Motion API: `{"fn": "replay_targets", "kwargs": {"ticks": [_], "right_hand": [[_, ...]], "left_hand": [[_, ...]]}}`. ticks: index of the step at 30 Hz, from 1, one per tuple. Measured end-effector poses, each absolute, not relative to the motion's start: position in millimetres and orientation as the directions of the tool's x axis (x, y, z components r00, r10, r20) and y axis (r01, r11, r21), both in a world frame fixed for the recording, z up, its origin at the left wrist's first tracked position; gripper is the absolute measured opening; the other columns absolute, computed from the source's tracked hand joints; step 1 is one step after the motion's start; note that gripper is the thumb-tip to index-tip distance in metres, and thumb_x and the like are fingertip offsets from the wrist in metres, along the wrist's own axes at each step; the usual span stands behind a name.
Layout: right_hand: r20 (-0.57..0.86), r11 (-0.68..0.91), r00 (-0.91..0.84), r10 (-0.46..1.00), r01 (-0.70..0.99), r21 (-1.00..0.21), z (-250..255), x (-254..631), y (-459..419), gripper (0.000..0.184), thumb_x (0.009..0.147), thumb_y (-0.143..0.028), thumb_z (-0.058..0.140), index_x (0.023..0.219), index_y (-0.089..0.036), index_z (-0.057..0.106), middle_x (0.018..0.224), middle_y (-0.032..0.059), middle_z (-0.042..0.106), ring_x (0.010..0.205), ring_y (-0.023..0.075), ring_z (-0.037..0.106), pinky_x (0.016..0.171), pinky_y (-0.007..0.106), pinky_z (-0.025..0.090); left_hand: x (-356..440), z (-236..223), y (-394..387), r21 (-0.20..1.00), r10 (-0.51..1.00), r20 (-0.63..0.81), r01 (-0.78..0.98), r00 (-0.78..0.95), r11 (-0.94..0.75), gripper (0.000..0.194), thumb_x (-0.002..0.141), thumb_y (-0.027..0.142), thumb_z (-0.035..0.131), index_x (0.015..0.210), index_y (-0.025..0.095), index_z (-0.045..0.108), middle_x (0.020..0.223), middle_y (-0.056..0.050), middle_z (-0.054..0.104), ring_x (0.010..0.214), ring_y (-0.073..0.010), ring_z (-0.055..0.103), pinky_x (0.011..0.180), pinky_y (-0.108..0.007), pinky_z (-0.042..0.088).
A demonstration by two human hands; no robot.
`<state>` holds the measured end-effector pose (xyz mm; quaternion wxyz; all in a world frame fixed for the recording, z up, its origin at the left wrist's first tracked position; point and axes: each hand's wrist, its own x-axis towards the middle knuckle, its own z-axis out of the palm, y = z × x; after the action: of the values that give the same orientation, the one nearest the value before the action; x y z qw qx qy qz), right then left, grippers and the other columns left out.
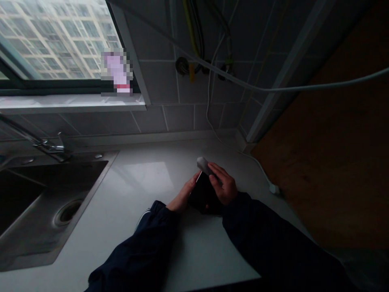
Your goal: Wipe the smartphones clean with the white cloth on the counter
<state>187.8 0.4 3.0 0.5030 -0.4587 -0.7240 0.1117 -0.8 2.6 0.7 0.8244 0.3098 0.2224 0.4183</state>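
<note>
A flat black object [203,195], maybe a phone or a case, is held low over the white countertop [146,182]. My left hand [184,192] grips its left edge. My right hand [223,183] lies across its upper right side, with its fingers on a small white rounded object [203,164], possibly a charger or plug. That white piece sticks out past the top of the black object. The hands hide much of the black object, and dark sleeves cover both forearms.
A steel sink [57,211] with a drain and a faucet [51,146] lies to the left. Behind the counter are a tiled wall and a window sill holding a blurred pink-white bottle [117,71]. A white cable [249,156] runs along the counter to a plug [274,188]. A brown wooden surface [322,138] fills the right.
</note>
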Motion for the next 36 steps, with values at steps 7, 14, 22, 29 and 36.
{"fn": "replay_targets", "kwargs": {"ticks": [7,14,22,29,36], "right_hand": [[0.632,0.598,-0.105,0.768,0.474,-0.647,9,187,0,0.04,0.103,-0.031,0.048,0.138,-0.021,0.065,0.145,0.0108,0.062,0.135,0.0245,0.059,0.113,0.045,0.05],[0.504,0.408,0.154,0.85,0.414,-0.814,2,191,10,0.026,0.093,-0.036,0.064,0.109,-0.024,0.08,0.115,0.0074,0.079,0.11,0.0265,0.075,0.101,0.04,0.057],[0.328,0.245,0.331,0.885,0.267,-0.932,-9,201,24,0.029,0.081,-0.045,0.07,0.091,-0.018,0.078,0.09,0.01,0.081,0.082,0.0266,0.077,0.079,0.039,0.062],[0.234,0.194,0.321,0.918,0.152,-0.969,-10,200,24,0.044,0.084,-0.051,0.065,0.109,-0.015,0.071,0.088,0.0104,0.079,0.06,0.0232,0.076,0.052,0.032,0.061],[0.191,0.153,0.278,0.941,0.152,-0.976,-9,196,19,0.04,0.082,-0.05,0.067,0.102,-0.015,0.073,0.071,0.007,0.076,0.053,0.0224,0.074,0.044,0.027,0.056]], "left_hand": [[-3,-12,3,0.721,0.803,-0.091,-0.518,0.588,0.461,0.062,0.094,0.055,0.061,0.147,0.023,0.057,0.143,-0.01,0.064,0.138,-0.0342,0.053,0.113,-0.043,0.045],[-5,3,5,0.734,0.756,-0.091,-0.47,0.648,0.49,0.085,0.089,0.073,0.054,0.159,0.027,0.037,0.14,-0.014,0.064,0.108,-0.0338,0.072,0.085,-0.045,0.061],[-11,3,15,0.712,0.855,-0.073,-0.573,0.513,0.405,0.086,0.085,0.072,0.06,0.153,0.024,0.039,0.122,-0.014,0.071,0.093,-0.0299,0.075,0.073,-0.043,0.063],[-24,9,28,0.841,0.945,-0.17,-0.459,0.281,0.288,0.063,0.091,0.057,0.062,0.14,0.02,0.055,0.114,-0.011,0.074,0.089,-0.0249,0.075,0.072,-0.036,0.063],[-36,-2,42,0.967,0.976,-0.219,-0.127,0.018,0.219,0.097,0.079,0.041,0.084,0.158,0.013,0.034,0.085,-0.008,0.076,0.072,-0.0207,0.074,0.062,-0.027,0.059]]}}
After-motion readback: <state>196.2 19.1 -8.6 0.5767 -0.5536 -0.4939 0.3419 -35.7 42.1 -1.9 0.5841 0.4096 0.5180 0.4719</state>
